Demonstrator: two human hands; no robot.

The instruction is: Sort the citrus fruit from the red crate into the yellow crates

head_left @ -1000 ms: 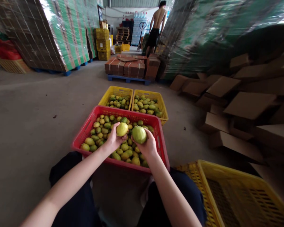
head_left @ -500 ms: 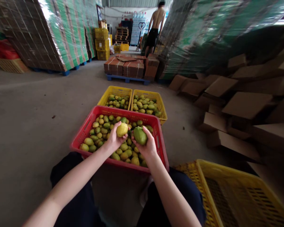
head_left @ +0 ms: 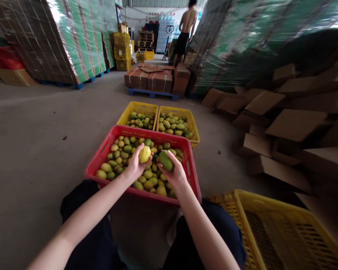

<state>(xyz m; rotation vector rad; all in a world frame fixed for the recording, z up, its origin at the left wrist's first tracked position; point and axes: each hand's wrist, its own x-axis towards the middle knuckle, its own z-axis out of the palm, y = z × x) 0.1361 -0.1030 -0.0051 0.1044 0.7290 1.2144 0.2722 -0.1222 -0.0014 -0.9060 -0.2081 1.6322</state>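
Note:
Above the red crate (head_left: 196, 176), my left hand (head_left: 135, 165) is closed around a yellow lemon (head_left: 144, 154), its fingers under and behind the fruit. Beside it, to the right, my right hand (head_left: 175, 170) grips a green lemon (head_left: 166, 160). The two fruits are held apart, a short gap between them. Below lie many loose yellow and green lemons (head_left: 148, 185), filling the crate's bottom; my hands and forearms hide some of them.
Two yellow crates (head_left: 197, 138) of similar fruit touch the red crate's far side. Another yellow crate (head_left: 273, 202) stands by my right knee. Cardboard boxes (head_left: 295, 123) are heaped on the right. Farther off are a blue pallet (head_left: 152, 94) of cartons and a person (head_left: 184, 33) standing.
Both lemons have turned slightly in my hands, which stay over the red crate. The person at the back has moved an arm a little.

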